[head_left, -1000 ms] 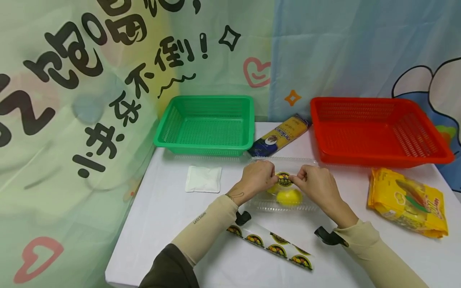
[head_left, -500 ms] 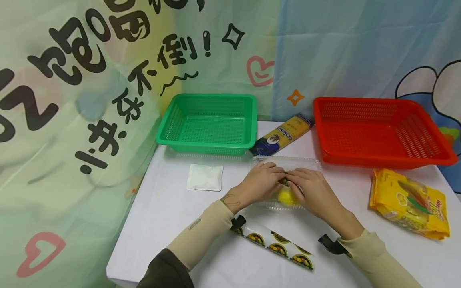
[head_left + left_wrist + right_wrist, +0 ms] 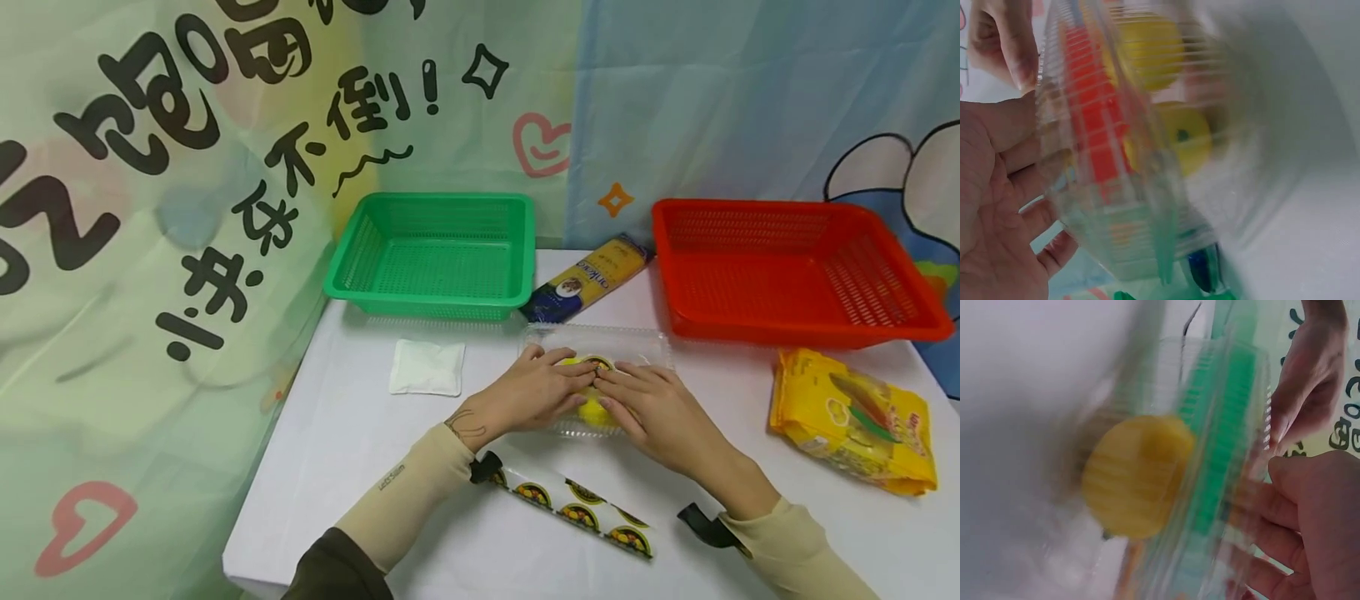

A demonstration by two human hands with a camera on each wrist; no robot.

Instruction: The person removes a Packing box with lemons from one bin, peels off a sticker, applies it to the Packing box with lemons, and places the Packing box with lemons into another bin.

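A clear plastic box (image 3: pixel 637 342), with ridged edges and its lid down, lies on the white table with yellow fruits (image 3: pixel 1182 137) inside. A round black-and-yellow sticker (image 3: pixel 597 364) sits on the lid. My left hand (image 3: pixel 528 390) and right hand (image 3: pixel 660 417) rest on the lid from either side, fingers fairly straight, fingertips meeting at the sticker and partly covering it. In the right wrist view one yellow fruit (image 3: pixel 1138 478) shows through the box wall beside my fingers. Before the box lies a strip of matching stickers (image 3: pixel 577 514), its left end near my left wrist.
A green basket (image 3: pixel 427 298) stands at the back left, a red basket (image 3: pixel 802 329) at the back right. A blue-and-yellow packet (image 3: pixel 588 279) lies between them. To the left is a white pouch (image 3: pixel 427 367); to the right, a yellow snack bag (image 3: pixel 853 425).
Both hands were pinching the sticker above the box. They have come down, let go of it and flattened out, and it now lies on the lid under my fingertips.
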